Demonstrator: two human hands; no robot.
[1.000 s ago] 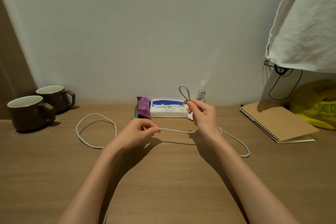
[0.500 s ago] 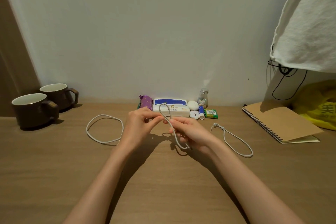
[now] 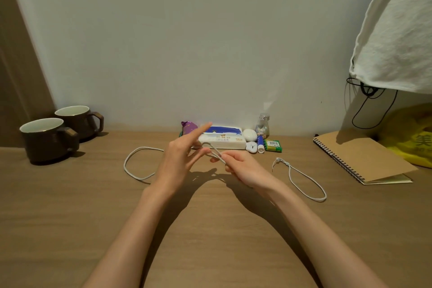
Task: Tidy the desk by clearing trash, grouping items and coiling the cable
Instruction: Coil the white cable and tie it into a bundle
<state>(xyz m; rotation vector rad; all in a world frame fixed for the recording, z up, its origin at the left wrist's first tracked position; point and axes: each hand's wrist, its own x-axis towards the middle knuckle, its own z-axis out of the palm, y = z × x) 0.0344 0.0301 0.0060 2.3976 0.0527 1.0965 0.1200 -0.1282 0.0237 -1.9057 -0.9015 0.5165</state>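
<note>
Desk (image 3: 70,217) fills the lower frame, and the cable (image 3: 125,166) sprawls on it in two slack loops either side of centre. The right hand (image 3: 245,170) has its fingers curled, pinching a small loop. The left hand (image 3: 177,161) has its forefinger stretched out and its other fingertips at that loop; whether they grip, I can't tell. Danger: a loose pinch and the springy loop pops open. A hard tug could whip the free end into the bits (image 3: 260,145) by the wall.

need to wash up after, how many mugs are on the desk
2. The front mug sits at the far left of the desk; the rear mug stands just behind it, nearer the wall. None seem hidden.
</note>
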